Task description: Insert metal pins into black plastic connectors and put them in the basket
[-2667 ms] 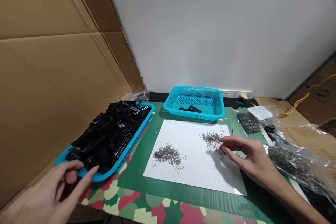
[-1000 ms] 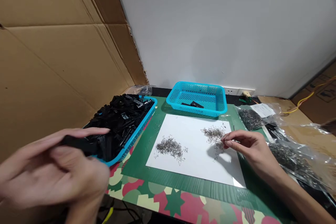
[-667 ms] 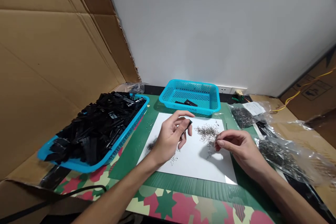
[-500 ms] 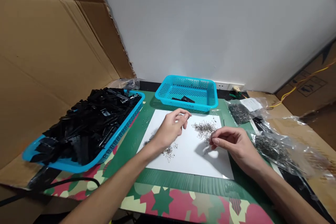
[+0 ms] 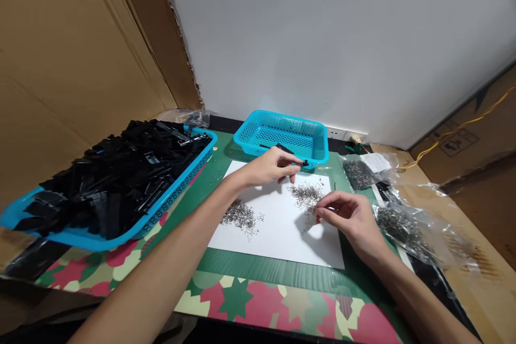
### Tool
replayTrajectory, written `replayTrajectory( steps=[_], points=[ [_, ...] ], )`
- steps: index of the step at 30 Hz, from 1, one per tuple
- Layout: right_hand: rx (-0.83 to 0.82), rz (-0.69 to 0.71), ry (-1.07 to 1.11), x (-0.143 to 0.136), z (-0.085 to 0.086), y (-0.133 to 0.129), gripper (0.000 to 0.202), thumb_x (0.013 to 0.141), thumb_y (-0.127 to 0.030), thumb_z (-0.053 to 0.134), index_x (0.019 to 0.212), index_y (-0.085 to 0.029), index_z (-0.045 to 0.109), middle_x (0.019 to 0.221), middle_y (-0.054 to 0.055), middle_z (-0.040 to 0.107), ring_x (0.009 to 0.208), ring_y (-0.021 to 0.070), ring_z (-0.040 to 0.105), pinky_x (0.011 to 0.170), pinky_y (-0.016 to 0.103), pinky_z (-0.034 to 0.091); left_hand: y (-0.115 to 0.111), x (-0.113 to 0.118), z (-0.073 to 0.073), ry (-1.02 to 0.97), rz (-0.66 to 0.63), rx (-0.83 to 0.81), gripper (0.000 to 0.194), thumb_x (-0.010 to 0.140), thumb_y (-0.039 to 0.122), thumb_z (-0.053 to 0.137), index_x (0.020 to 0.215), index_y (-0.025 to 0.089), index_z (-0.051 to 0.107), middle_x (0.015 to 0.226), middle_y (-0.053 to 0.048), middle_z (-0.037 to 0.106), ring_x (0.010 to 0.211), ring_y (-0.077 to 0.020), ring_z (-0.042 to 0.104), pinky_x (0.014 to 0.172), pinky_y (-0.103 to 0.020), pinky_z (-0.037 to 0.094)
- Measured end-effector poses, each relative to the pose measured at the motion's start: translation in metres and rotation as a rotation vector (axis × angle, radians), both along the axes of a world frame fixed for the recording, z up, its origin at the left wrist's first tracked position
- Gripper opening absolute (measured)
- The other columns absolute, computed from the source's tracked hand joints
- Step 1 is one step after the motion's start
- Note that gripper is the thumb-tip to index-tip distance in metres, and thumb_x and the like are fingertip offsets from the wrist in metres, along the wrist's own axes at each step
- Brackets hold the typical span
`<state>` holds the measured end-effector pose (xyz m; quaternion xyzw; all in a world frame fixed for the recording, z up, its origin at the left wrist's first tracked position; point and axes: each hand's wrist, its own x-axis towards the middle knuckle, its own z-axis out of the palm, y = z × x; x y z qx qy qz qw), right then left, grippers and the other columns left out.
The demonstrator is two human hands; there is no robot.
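Observation:
My left hand (image 5: 274, 167) is closed on a small black plastic part (image 5: 302, 163), whose end sticks out past the fingertips in front of the far blue basket (image 5: 282, 118). At the right of the white sheet, my right hand (image 5: 349, 220) pinches with thumb and forefinger; whatever it holds is too small to make out. Just beyond those fingertips lies a pile of small bent metal wire springs (image 5: 305, 194). A second pile of wire springs (image 5: 239, 215) rests on the left of the white sheet (image 5: 278, 236), below my left forearm.
A large blue basket (image 5: 177, 188) heaped with black plastic parts (image 5: 116, 177) stands at the left. Bags of small metal pieces (image 5: 358, 174) (image 5: 403, 226) lie at the right. Cardboard (image 5: 80, 54) rises at the left, and a yellow cable (image 5: 427, 156) runs along the right.
My left hand has moved forward and right, bringing the black part into sight near the far basket. My right hand keeps its pinch by the spring pile. The view has shifted slightly.

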<state>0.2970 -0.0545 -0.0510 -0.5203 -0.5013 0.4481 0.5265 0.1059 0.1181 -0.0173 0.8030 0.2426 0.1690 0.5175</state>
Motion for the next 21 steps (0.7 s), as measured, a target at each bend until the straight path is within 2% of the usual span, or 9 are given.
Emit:
replayTrajectory(
  steps=[1, 3, 6, 8, 10, 13, 15, 18, 21],
  points=[
    [0.012, -0.006, -0.019, 0.001, 0.000, 0.001, 0.017, 0.080, -0.033, 0.084, 0.081, -0.018, 0.076, 0.072, 0.005, 0.075, 0.065, 0.0179, 0.071, 0.063, 0.029, 0.058, 0.002, 0.001, -0.001, -0.014, 0.034, 0.046, 0.043, 0.093, 0.038, 0.066, 0.124, 0.010, 0.076, 0.080, -0.010, 0.077, 0.059, -0.0152, 0.057, 0.059, -0.031, 0.045],
    [0.044, -0.032, -0.067, 0.004, 0.000, 0.002, 0.015, 0.081, -0.032, 0.082, 0.081, -0.018, 0.076, 0.073, 0.005, 0.076, 0.065, 0.0177, 0.070, 0.063, 0.029, 0.058, 0.000, 0.001, -0.003, -0.034, 0.101, 0.146, 0.040, 0.091, 0.035, 0.069, 0.123, 0.013, 0.077, 0.092, -0.013, 0.079, 0.074, -0.0197, 0.065, 0.068, -0.034, 0.049],
    [0.103, -0.119, -0.189, 0.005, -0.001, 0.003, 0.010, 0.085, -0.029, 0.077, 0.084, -0.019, 0.078, 0.080, 0.006, 0.078, 0.072, 0.0190, 0.072, 0.070, 0.032, 0.060, -0.020, -0.004, -0.007, -0.013, 0.163, 0.299, 0.036, 0.093, 0.032, 0.066, 0.124, 0.017, 0.076, 0.116, -0.014, 0.078, 0.099, -0.0245, 0.069, 0.085, -0.038, 0.051],
    [0.123, -0.164, -0.260, 0.003, -0.002, 0.002, 0.009, 0.086, -0.027, 0.074, 0.086, -0.019, 0.078, 0.085, 0.007, 0.079, 0.077, 0.0201, 0.073, 0.075, 0.034, 0.061, -0.040, -0.013, -0.010, 0.042, 0.143, 0.363, 0.041, 0.097, 0.034, 0.063, 0.134, 0.020, 0.070, 0.103, -0.009, 0.079, 0.086, -0.0212, 0.069, 0.078, -0.035, 0.051],
    [0.122, -0.168, -0.282, 0.000, -0.002, 0.000, 0.009, 0.087, -0.026, 0.073, 0.087, -0.019, 0.079, 0.086, 0.007, 0.079, 0.078, 0.0205, 0.073, 0.076, 0.035, 0.061, -0.057, -0.023, -0.014, 0.076, 0.120, 0.379, 0.038, 0.099, 0.032, 0.060, 0.133, 0.018, 0.069, 0.090, -0.006, 0.079, 0.074, -0.0184, 0.069, 0.070, -0.031, 0.051],
    [0.123, -0.131, -0.248, -0.007, 0.000, -0.002, 0.008, 0.087, -0.026, 0.074, 0.085, -0.019, 0.078, 0.086, 0.007, 0.078, 0.077, 0.0200, 0.073, 0.075, 0.034, 0.061, -0.073, -0.035, -0.023, -0.001, 0.094, 0.485, 0.031, 0.096, 0.024, 0.063, 0.124, 0.015, 0.074, 0.107, -0.009, 0.081, 0.088, -0.0202, 0.076, 0.079, -0.031, 0.058],
    [0.119, -0.105, -0.201, -0.012, 0.001, -0.003, 0.009, 0.087, -0.026, 0.075, 0.093, -0.019, 0.077, 0.086, 0.006, 0.077, 0.076, 0.0194, 0.072, 0.074, 0.033, 0.061, -0.079, -0.039, -0.030, -0.056, 0.105, 0.577, 0.029, 0.095, 0.021, 0.064, 0.122, 0.013, 0.075, 0.113, -0.010, 0.081, 0.094, -0.0209, 0.078, 0.082, -0.031, 0.060],
    [0.097, -0.080, -0.157, -0.017, 0.003, -0.005, 0.024, 0.088, -0.024, 0.075, 0.111, -0.020, 0.072, 0.080, 0.002, 0.072, 0.075, 0.0182, 0.071, 0.072, 0.031, 0.059, -0.088, -0.039, -0.040, -0.093, 0.105, 0.709, 0.025, 0.096, 0.019, 0.065, 0.117, 0.012, 0.074, 0.102, -0.009, 0.082, 0.084, -0.0200, 0.078, 0.075, -0.031, 0.060],
    [0.059, -0.065, -0.204, -0.022, 0.003, -0.007, 0.025, 0.088, -0.021, 0.072, 0.112, -0.021, 0.068, 0.076, -0.002, 0.064, 0.070, 0.0159, 0.065, 0.067, 0.029, 0.054, -0.095, -0.038, -0.046, -0.077, 0.038, 0.829, 0.014, 0.099, 0.018, 0.061, 0.104, 0.012, 0.073, 0.085, -0.005, 0.079, 0.074, -0.0199, 0.075, 0.068, -0.032, 0.056]
  ],
)
